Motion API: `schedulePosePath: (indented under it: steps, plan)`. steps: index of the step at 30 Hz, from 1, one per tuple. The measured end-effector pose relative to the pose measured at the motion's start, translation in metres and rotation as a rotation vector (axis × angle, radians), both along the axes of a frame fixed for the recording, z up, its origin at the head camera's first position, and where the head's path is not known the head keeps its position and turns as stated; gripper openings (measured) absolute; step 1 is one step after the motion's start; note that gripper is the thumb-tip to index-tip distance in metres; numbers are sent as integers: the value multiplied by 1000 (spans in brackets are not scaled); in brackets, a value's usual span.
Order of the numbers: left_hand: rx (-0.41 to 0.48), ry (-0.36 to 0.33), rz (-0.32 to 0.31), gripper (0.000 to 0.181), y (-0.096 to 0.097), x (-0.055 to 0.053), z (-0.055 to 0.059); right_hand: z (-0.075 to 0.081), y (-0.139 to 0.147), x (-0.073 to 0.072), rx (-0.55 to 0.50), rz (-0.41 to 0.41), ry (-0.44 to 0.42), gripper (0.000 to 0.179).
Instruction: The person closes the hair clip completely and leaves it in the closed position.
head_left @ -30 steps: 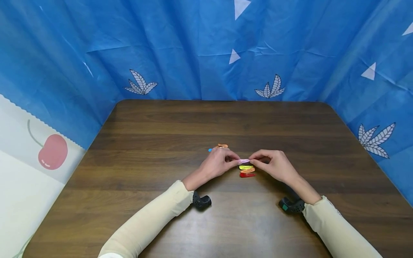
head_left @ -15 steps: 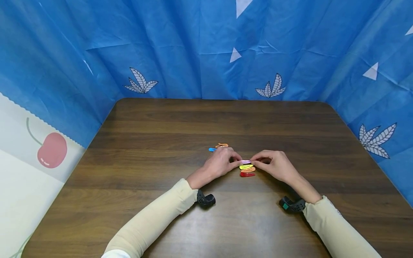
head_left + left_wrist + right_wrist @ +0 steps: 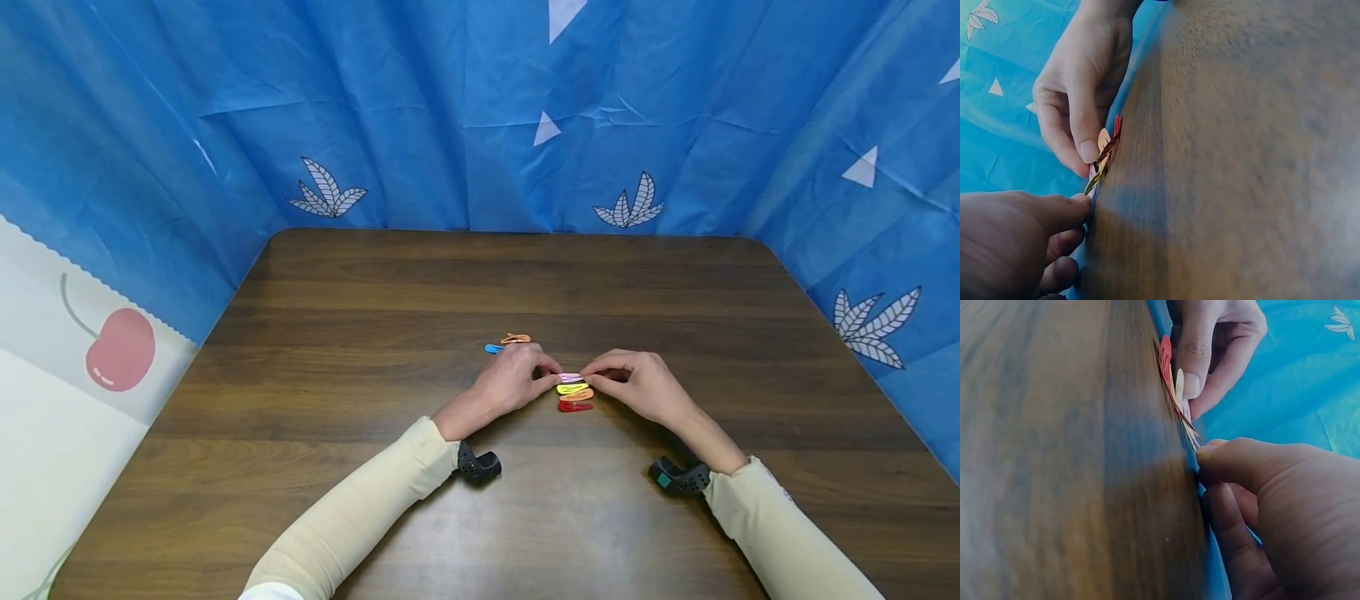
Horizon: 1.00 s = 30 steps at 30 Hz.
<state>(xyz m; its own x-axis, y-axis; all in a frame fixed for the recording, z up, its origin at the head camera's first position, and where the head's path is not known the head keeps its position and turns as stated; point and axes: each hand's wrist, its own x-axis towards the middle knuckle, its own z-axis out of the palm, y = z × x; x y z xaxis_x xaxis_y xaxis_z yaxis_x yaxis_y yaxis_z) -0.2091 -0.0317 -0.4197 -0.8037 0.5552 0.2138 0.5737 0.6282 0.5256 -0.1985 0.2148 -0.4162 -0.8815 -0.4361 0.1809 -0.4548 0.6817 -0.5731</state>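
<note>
A pink snap hair clip (image 3: pixel 571 377) lies at the far end of a short column of clips on the wooden table. My left hand (image 3: pixel 510 382) pinches its left end between thumb and forefinger. At its right end, the thumb and forefinger of my right hand (image 3: pixel 641 385) pinch it too. Just nearer to me lie a yellow clip (image 3: pixel 572 389), an orange clip (image 3: pixel 577 396) and a red clip (image 3: pixel 575 407), roughly parallel and close together. In the right wrist view the red clip (image 3: pixel 1165 355) stands out in front of the others.
Beyond my left hand lie a blue clip (image 3: pixel 493 348), partly hidden by that hand, and another orange clip (image 3: pixel 516 338). The brown table (image 3: pixel 420 283) runs back to a blue curtain (image 3: pixel 420 100). Both wrists wear black camera mounts.
The pink clip has come slightly nearer to the yellow one, with both hands following. My left hand has shifted a little right, showing more of the blue clip.
</note>
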Motion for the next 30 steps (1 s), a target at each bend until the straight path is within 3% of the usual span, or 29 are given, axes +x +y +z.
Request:
schedulePosePath:
  steps: [17, 30]
  plan:
    - [45, 5, -56, 15, -8, -1, -2, -1, -4, 3, 12, -10, -17, 15]
    - [153, -40, -40, 13, -20, 0, -1, 6, -10, 5, -21, -18, 15, 17]
